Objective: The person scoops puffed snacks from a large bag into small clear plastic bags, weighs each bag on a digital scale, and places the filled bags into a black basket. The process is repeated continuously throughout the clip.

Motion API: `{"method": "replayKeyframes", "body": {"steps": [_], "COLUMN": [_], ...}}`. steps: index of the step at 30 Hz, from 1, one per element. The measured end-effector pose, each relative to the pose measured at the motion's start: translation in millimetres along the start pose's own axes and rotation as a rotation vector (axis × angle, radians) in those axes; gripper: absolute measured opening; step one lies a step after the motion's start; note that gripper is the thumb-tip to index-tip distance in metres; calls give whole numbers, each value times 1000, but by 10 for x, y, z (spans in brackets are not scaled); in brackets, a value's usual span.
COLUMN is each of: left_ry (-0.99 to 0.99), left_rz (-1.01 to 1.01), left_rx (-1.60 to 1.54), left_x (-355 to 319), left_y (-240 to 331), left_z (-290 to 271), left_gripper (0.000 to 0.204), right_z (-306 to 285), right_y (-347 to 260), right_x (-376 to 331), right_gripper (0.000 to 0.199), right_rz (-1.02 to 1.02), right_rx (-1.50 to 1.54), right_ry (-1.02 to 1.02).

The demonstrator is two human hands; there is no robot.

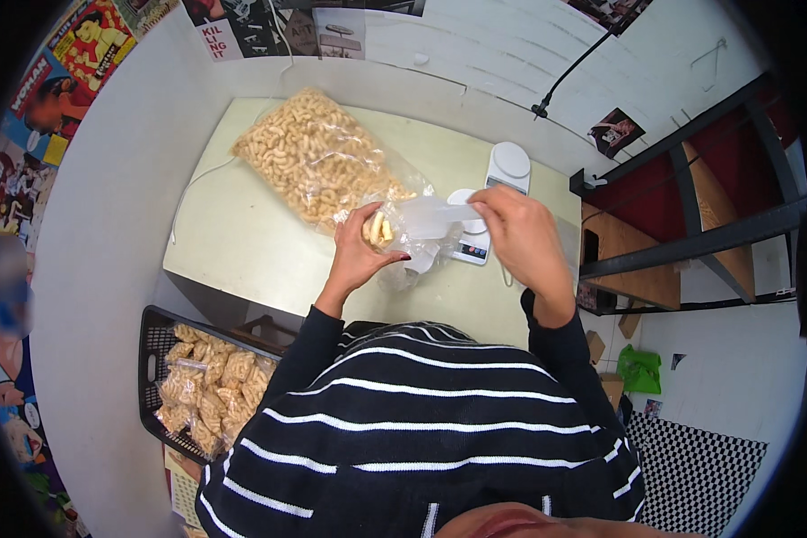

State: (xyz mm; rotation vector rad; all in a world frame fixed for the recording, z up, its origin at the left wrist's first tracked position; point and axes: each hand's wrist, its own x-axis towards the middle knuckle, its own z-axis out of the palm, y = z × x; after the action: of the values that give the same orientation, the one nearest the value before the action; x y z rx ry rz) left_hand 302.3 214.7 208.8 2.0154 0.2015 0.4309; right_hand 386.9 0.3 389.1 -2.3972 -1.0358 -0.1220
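My left hand (357, 260) is curled around a small clear plastic bag (405, 269) with a few pale yellow curled puffs (381, 230) showing at its mouth. My right hand (522, 235) grips the handle of a translucent white scoop (430, 217), whose broad end points left into or over the small bag; which of the two I cannot tell. Behind my left hand lies a large clear bag of curled puffs (309, 161) on the pale table (242, 260). Just beyond the scoop is a white kitchen scale (472, 249), partly hidden by the scoop and my right hand.
A second white scale (511, 161) sits farther back. At the lower left, a black crate (152, 366) holds several filled, packed snack bags (215, 390). A black-framed shelf (659, 255) stands at the right. On the floor there is a green bag (639, 369).
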Motion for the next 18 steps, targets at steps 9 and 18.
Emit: {"method": "replayKeyframes", "body": {"steps": [9, 18], "left_ry": [-55, -389], "left_rz": [-187, -38], "left_rx": [-674, -960], "left_x": [27, 159], "left_y": [-166, 236], "left_z": [-249, -351], "left_gripper": [83, 82], "right_z": [837, 1101], "right_y": [1133, 631], "right_x": [-617, -514], "right_gripper": [23, 21], "right_rz": [407, 269], "right_rx": [70, 442], "right_ry": [-223, -51]}}
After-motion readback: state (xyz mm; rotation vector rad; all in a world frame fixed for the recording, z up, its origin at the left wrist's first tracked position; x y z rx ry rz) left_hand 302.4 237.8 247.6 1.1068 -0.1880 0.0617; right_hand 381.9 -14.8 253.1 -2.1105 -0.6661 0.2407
